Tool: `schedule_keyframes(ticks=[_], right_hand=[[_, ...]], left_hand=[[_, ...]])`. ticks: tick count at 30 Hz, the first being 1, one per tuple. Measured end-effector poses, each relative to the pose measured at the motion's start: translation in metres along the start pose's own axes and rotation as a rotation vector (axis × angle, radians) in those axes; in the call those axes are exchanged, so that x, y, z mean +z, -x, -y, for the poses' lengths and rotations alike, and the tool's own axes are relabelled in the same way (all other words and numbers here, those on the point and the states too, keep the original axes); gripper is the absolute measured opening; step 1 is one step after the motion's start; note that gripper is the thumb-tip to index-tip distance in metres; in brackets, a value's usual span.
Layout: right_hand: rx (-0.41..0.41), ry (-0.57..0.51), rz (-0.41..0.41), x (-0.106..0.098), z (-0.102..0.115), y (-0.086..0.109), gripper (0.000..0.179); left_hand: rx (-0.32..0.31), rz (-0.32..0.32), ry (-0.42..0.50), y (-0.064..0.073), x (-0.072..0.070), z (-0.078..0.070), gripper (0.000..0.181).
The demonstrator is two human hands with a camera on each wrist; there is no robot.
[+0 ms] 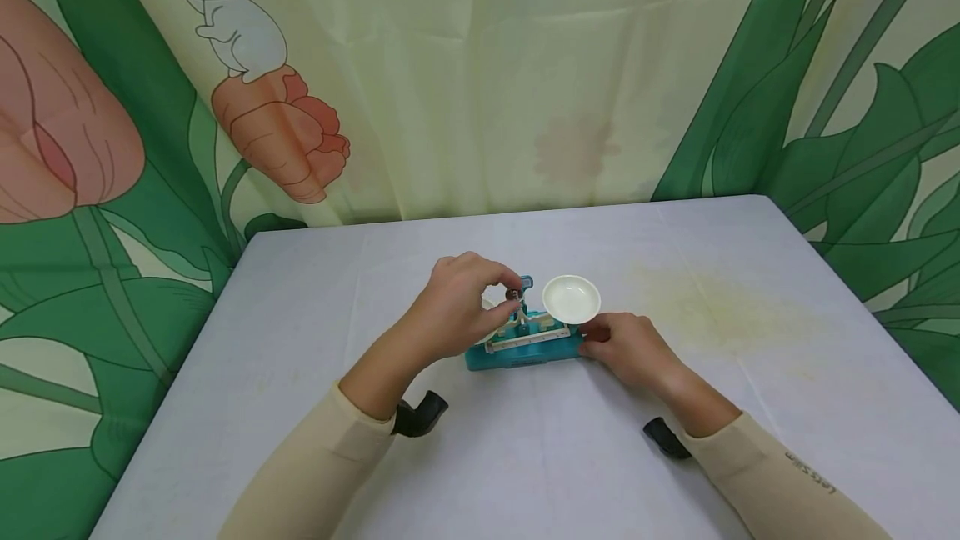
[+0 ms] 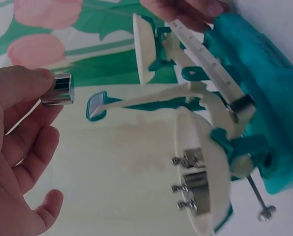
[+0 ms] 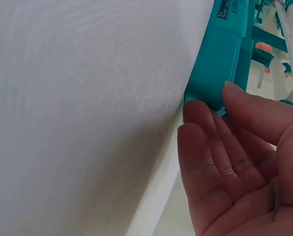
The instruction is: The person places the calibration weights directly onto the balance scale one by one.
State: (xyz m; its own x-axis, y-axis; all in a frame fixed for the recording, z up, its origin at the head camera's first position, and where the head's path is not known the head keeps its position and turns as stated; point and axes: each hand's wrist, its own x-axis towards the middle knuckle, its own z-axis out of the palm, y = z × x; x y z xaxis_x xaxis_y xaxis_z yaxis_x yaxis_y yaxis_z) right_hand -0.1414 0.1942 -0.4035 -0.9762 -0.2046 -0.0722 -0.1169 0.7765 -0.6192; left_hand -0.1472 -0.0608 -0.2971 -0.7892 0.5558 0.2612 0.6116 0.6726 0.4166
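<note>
A small teal balance scale [image 1: 525, 352] with a white beam stands on the table. My left hand [image 1: 467, 300] is raised over its left side and pinches a shiny metal weight [image 2: 59, 90] between thumb and forefinger; the other fingers are loosely bent. Beside that hand, the left white pan [image 2: 185, 129] holds several knobbed metal weights [image 2: 198, 191], mostly hidden in the head view. The right white pan [image 1: 572, 299] sits on the far arm. At the base's right end, my right hand [image 1: 626, 347] grips the teal base [image 3: 216, 69] with thumb and fingertips.
A white cloth covers the table [image 1: 525, 457]. Behind its back edge hangs a printed curtain [image 1: 465, 90] with leaves, tulips and a rabbit on a carrot. Dark wrist straps [image 1: 422, 413] show at both sleeves. A yellowish stain [image 1: 712, 307] marks the cloth at right.
</note>
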Motion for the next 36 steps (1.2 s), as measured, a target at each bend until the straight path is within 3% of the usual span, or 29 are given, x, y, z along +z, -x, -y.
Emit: schedule_keyframes(ticks=[6, 12, 17, 27, 36], right_hand=[[-0.031, 0.002, -0.005, -0.001, 0.000, 0.001, 0.028], [-0.055, 0.014, -0.011, -0.003, 0.000, 0.002, 0.028], [-0.066, 0.010, -0.015, -0.003, -0.002, 0.002, 0.027], [-0.093, 0.004, -0.028, -0.002, -0.004, 0.001, 0.026], [-0.107, 0.011, -0.044, -0.002, -0.006, 0.001, 0.025]], left_hand=[[0.000, 0.063, -0.020, -0.026, 0.006, -0.008, 0.015], [-0.020, 0.093, -0.037, -0.041, 0.020, -0.013, 0.016], [-0.043, 0.089, -0.039, -0.049, 0.031, -0.016, 0.018], [-0.080, 0.138, -0.165, -0.061, 0.045, -0.023, 0.018], [-0.063, 0.157, -0.221, -0.064, 0.049, -0.025, 0.016]])
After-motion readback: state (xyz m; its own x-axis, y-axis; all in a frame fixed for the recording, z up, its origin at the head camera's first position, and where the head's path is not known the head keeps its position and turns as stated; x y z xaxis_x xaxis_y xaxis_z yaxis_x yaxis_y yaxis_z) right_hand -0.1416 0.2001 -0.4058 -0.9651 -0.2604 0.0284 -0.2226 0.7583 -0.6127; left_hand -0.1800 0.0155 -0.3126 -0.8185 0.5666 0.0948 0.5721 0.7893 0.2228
